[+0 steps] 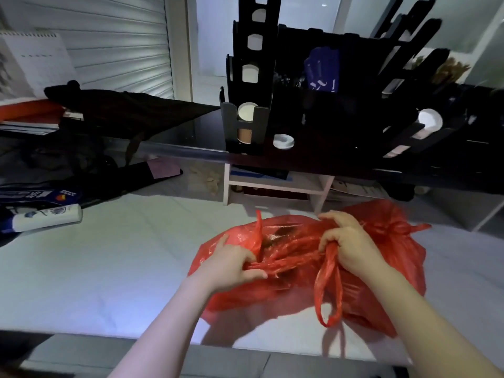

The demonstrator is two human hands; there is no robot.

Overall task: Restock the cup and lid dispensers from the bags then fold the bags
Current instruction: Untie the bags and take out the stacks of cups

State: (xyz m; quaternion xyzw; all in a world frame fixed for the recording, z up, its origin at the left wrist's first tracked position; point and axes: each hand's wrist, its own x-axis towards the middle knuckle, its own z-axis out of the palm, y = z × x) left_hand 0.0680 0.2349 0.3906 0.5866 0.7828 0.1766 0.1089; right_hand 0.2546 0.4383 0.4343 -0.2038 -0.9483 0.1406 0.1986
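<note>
Red plastic bag (297,271) gripped by L hand (231,264) & R hand (347,241).

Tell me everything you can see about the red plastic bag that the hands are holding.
The red plastic bag is thin, glossy, crinkled and slightly see-through. It lies on the pale surface in front of the black dispenser rack. The left hand and right hand both grip bunched plastic near its mouth; one handle loop hangs from the right hand. Its contents cannot be made out.

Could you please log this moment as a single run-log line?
stage: opening bag | left hand: gripping red bag | right hand: gripping bag handle | dispenser: cups visible
</note>
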